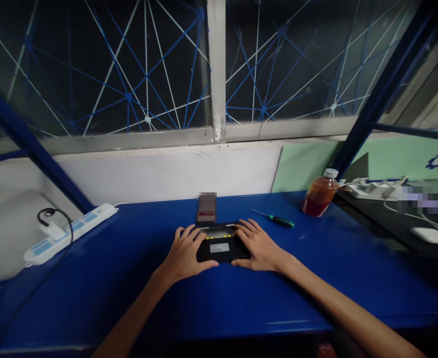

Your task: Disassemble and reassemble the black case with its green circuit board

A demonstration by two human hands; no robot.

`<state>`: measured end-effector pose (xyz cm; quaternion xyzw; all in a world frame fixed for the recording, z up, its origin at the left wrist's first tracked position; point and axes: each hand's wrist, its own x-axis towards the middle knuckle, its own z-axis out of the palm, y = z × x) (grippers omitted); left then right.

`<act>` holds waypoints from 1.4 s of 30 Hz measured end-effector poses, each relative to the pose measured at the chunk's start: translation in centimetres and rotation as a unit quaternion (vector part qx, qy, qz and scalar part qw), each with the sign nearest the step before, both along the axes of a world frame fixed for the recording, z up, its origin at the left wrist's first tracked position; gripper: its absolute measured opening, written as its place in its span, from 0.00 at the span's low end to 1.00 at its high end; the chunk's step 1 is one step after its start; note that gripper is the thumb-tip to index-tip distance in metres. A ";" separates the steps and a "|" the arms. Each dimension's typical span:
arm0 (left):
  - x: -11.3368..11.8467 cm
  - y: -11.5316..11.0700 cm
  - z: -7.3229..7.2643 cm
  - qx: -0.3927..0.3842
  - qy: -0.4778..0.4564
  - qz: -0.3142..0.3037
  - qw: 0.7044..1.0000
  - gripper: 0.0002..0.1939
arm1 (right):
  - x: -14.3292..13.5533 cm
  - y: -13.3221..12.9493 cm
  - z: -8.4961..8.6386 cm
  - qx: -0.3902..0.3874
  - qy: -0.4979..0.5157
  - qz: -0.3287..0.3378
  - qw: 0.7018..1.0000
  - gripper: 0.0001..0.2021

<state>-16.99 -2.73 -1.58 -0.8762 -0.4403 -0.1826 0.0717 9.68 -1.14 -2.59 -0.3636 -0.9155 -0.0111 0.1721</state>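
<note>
A flat black rectangular device point(223, 250) lies on the blue table, with a white label on its face and a silvery strip with yellow marks along its far part. My left hand point(186, 252) grips its left end, fingers over the far corner and thumb along the near edge. The right end is held the same way by my right hand point(258, 247). Just beyond the device a phone-like object point(206, 208) stands upright, its top blurred out. Right of my right hand lies a screwdriver point(281, 221) with a green and black handle, its thin shaft pointing left.
A clear bottle point(319, 195) of reddish drink stands at the back right. At the left lies a white power strip point(73, 232) with a plugged-in black cable. A dark side surface point(394, 219) at the right carries cables and a white charger point(431, 235). Blue frame posts rise on both sides.
</note>
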 end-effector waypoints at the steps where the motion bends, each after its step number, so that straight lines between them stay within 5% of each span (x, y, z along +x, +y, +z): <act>1: 0.0 -0.1 0.0 0.005 0.006 0.004 1.000 0.32 | 0.0 0.0 0.0 -0.003 0.000 0.000 1.000 0.37; 13: 0.0 -1.4 -0.2 0.041 0.021 0.042 0.998 0.32 | 0.4 0.0 0.4 -0.007 0.044 0.025 0.999 0.37; 32: -0.5 -1.2 -0.5 0.010 0.015 -0.003 1.000 0.36 | 0.3 -0.6 0.9 -0.027 0.016 0.023 0.999 0.41; 42: -0.4 -1.4 0.4 -0.003 -0.030 0.002 1.000 0.32 | 0.5 -1.5 1.0 0.043 0.017 0.030 0.998 0.32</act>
